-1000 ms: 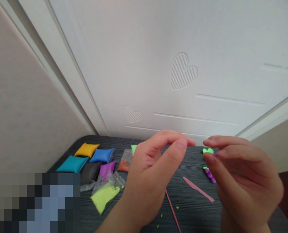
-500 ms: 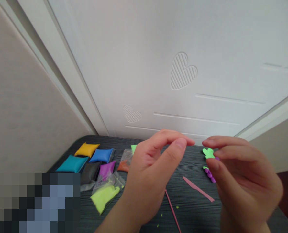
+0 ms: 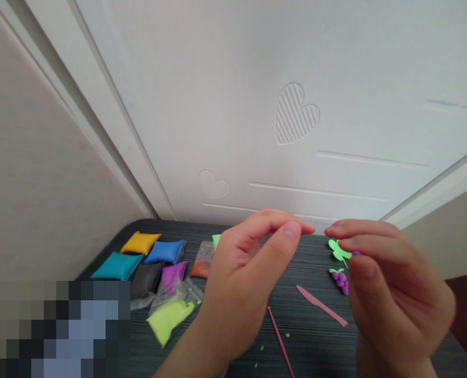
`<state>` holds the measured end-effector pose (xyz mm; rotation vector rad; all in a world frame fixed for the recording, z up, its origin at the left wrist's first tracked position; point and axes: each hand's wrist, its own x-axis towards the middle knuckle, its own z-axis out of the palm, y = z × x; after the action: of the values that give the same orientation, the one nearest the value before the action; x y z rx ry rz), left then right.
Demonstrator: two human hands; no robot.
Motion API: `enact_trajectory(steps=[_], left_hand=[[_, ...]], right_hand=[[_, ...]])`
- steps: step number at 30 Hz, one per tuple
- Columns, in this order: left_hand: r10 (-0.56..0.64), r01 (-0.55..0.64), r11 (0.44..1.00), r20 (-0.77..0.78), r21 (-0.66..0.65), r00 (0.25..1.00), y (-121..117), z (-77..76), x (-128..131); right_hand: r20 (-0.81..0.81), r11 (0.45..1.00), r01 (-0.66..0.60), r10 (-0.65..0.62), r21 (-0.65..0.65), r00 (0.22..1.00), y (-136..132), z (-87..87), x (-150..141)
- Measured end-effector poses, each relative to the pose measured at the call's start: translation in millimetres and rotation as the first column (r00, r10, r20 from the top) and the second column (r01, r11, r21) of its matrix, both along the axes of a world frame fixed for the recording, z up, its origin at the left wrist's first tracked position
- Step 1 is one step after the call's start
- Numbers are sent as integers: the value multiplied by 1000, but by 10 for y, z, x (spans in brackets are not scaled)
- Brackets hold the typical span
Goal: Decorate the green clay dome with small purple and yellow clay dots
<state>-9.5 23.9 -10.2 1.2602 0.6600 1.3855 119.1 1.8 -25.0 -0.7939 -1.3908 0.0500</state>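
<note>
My left hand (image 3: 253,278) is raised above the middle of the table, thumb pressed to the curled fingers. Whatever may lie between them is hidden. To the right, my right hand (image 3: 399,289) hovers with its thumb apart from the bent fingers, and nothing shows between them. Just behind its fingertips lies a bright green clover shape (image 3: 337,251). Nearer, a purple clay grape bunch (image 3: 340,282) with a green leaf is partly covered by that hand. Below and between the hands lie a pink plastic clay knife (image 3: 322,306) and a thin pink stick tool (image 3: 279,340).
Clay packs lie at the left: yellow (image 3: 141,243), blue (image 3: 165,252), teal (image 3: 117,266), black (image 3: 147,280), purple (image 3: 173,275). An opened lime clay pack (image 3: 168,320) is nearer. An orange clay bag (image 3: 200,268) sits behind my left hand. A white panel (image 3: 233,105) stands behind the table.
My right hand has shifted slightly, its thumb drawing back from the clover and uncovering more of it and the grapes. My left hand has hardly moved.
</note>
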Motion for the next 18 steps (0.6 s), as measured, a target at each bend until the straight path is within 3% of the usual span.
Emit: enact_trajectory(steps=[10, 18], left_hand=[[-5, 5, 1000, 8, 18, 1000, 19, -16, -5], [-36, 37, 999, -32, 37, 999, 13, -20, -19]], right_hand=[[-36, 998, -29, 27, -61, 999, -8, -3, -11], [-19, 999, -54, 53, -8, 998, 5, 24, -28]])
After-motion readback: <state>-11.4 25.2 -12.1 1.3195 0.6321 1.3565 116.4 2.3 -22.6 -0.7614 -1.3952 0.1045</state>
